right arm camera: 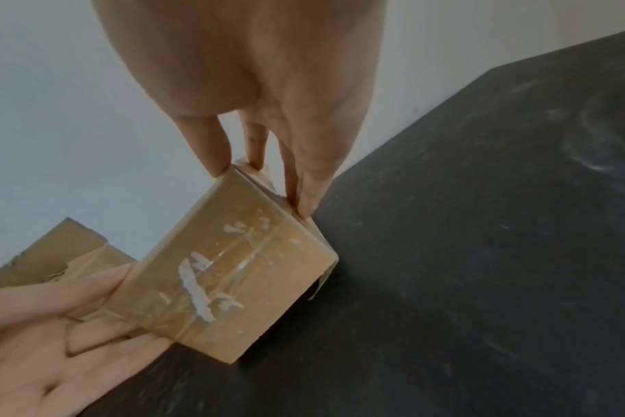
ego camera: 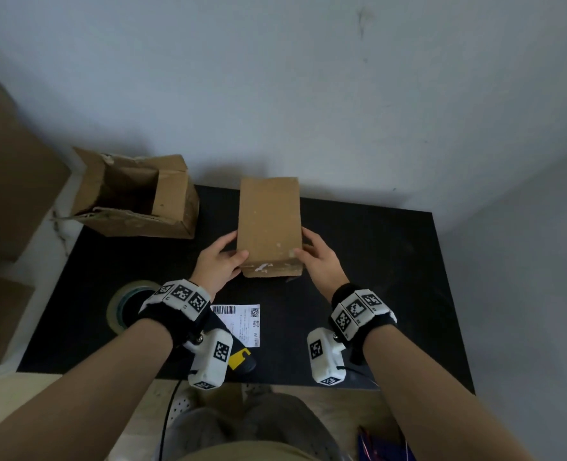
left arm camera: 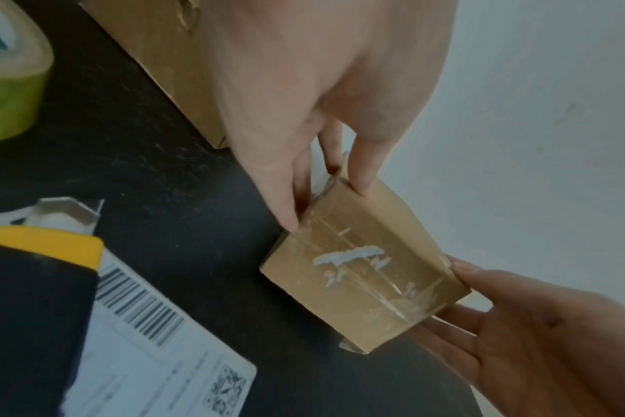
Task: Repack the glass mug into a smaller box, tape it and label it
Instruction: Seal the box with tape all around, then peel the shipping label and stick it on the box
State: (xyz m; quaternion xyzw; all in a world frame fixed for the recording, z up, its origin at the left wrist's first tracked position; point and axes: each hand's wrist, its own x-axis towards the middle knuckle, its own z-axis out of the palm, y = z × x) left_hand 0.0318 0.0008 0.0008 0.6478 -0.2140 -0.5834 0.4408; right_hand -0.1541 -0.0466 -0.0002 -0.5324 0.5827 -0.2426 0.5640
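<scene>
Left hand [ego camera: 220,259] and right hand [ego camera: 318,256] clasping the near end of a small cardboard box [ego camera: 269,224], one on each side, thumbs laid over the top face and fingers wrapped against the flanks. Held lying lengthwise on a black mat [ego camera: 375,261], pointing away toward a pale wall [ego camera: 308,78], probably to steady or turn it for the next step.

Seen from the wrist views: near end face sealed with clear tape [left arm camera: 361,279] over the seam, flecked with white scraps of torn paper. Suggests this end already closed. Far end hidden, so whether taped or open cannot be told. Glass mug not visible anywhere; likely inside the box, though unconfirmed.

Placed within easy reach for what comes next: a roll of tape [ego camera: 126,306] by the left wrist, a printed shipping label [ego camera: 242,324] with barcode lying flat between the forearms, and a yellow-and-black utility knife [left arm camera: 36,282] resting partly over the label. Label not yet on the box, so labelling judged still to do.

Pushed aside at far left: a larger open carton [ego camera: 136,194] with ragged flaps, looking empty, presumably the original packaging. More brown cardboard [ego camera: 6,181] at the left edge.
</scene>
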